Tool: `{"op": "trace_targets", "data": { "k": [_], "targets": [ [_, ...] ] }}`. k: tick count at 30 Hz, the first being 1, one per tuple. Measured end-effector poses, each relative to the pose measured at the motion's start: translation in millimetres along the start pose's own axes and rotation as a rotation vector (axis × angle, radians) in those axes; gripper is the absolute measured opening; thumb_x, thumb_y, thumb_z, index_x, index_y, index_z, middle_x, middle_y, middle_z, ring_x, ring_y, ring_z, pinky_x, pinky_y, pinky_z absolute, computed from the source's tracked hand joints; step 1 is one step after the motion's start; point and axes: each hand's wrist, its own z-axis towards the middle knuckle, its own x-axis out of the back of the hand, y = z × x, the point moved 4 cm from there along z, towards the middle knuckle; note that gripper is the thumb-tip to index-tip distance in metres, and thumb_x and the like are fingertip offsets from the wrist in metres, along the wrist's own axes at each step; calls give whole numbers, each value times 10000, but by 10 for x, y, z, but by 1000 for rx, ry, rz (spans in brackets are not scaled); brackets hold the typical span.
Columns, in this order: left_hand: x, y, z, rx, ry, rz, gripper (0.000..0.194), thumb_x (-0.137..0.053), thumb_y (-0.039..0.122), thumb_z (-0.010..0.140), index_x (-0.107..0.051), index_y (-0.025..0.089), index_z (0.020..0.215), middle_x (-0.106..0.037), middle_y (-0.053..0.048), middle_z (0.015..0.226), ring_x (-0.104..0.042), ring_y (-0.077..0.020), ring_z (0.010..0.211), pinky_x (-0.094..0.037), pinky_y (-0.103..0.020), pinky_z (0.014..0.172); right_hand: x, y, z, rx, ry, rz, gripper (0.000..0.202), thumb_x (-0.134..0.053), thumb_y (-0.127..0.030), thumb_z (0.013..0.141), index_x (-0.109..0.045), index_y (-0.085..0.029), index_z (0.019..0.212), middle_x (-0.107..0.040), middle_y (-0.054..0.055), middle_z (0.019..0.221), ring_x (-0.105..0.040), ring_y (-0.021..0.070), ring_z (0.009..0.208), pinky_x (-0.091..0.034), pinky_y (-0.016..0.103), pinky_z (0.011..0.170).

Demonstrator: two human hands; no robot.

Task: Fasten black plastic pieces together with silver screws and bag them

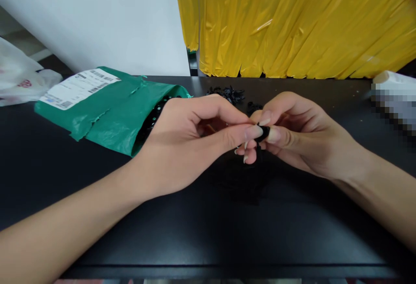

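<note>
Between the fingertips of both hands is a small black piece (264, 133), mostly covered, so its exact kind cannot be made out. My left hand (198, 139) pinches it from the left with thumb and forefinger. From the right, my right hand (302, 139) grips it the same way, thumb tips almost meeting. Behind the hands lies a pile of small black parts (227, 95), with a smaller black heap (254, 107) partly hidden by the right fingers. Left of my left hand, a green mailing bag (120, 115) lies with its open end toward the hand, black pieces showing inside.
All this rests on a black table (195, 232). Yellow plastic sheeting (292, 24) hangs behind it, beside a white panel (130, 20). A white plastic bag (19, 76) is at the far left. At the right edge sits a pale, partly blurred object (394, 91).
</note>
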Motion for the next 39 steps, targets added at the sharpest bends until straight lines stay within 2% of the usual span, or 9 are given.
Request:
{"op": "trace_targets", "data": {
  "k": [4,9,12,17,20,23,27,35,39],
  "targets": [
    [-18,101,-52,-102,46,164,184,-876,182,946,-787,223,791,-774,59,755,-747,-85,691,-642,-228,661,-15,15,8,-1,-35,39,160,-715,-148,1070,-781,-254,1171,-788,-20,1014,-794,125,924,-708,353,895],
    [-65,56,-96,-59,29,-16,165,-859,78,923,-776,201,853,-758,54,778,-792,-95,696,-674,-210,684,-31,3,-11,-41,-56,11,125,-716,-214,1079,-775,-297,1153,-769,-39,1028,-797,124,867,-684,354,886],
    [-72,11,-109,-60,40,-91,144,-884,108,911,-778,201,881,-759,47,809,-809,-120,706,-695,-242,699,-32,-8,-29,-44,-52,2,136,-717,-208,1078,-777,-307,1150,-762,-44,1035,-788,124,888,-677,361,908],
    [-73,-42,-58,-51,31,-134,132,-933,252,898,-816,205,933,-798,28,809,-811,-127,720,-698,-232,710,-23,-7,-29,-9,-47,43,174,-704,-152,1083,-770,-280,1180,-773,-43,1060,-756,94,941,-661,297,912],
    [-55,-42,-13,-92,48,-100,163,-930,324,897,-820,208,865,-797,25,770,-785,-121,681,-689,-234,669,-8,8,-17,-30,-9,59,134,-730,-174,1070,-781,-277,1139,-761,-44,1016,-751,93,966,-652,274,901],
    [-44,-13,-6,-126,70,-21,158,-939,274,882,-815,212,806,-777,34,774,-760,-108,670,-674,-235,655,-6,25,-8,-43,0,78,118,-742,-182,1065,-785,-276,1123,-768,-42,1004,-758,94,951,-654,271,891],
    [-56,1,-31,-23,102,5,175,-949,166,855,-799,231,792,-761,56,763,-751,-101,681,-671,-237,674,-4,50,2,-53,6,69,119,-726,-184,1076,-781,-273,1132,-785,-28,1007,-763,95,947,-656,257,885],
    [-95,-51,-45,93,80,-189,217,-1005,301,797,-804,249,860,-780,54,777,-790,-124,717,-681,-231,711,-19,-5,4,-13,13,60,125,-773,-174,1037,-797,-275,1107,-755,-38,959,-764,113,910,-674,281,843],
    [-73,-44,-13,58,61,-146,166,-963,278,860,-807,220,857,-794,36,760,-779,-124,700,-652,-220,662,-10,-19,0,-7,13,44,124,-754,-171,1051,-796,-268,1114,-778,-25,966,-779,114,959,-667,265,862]
  ]
}}
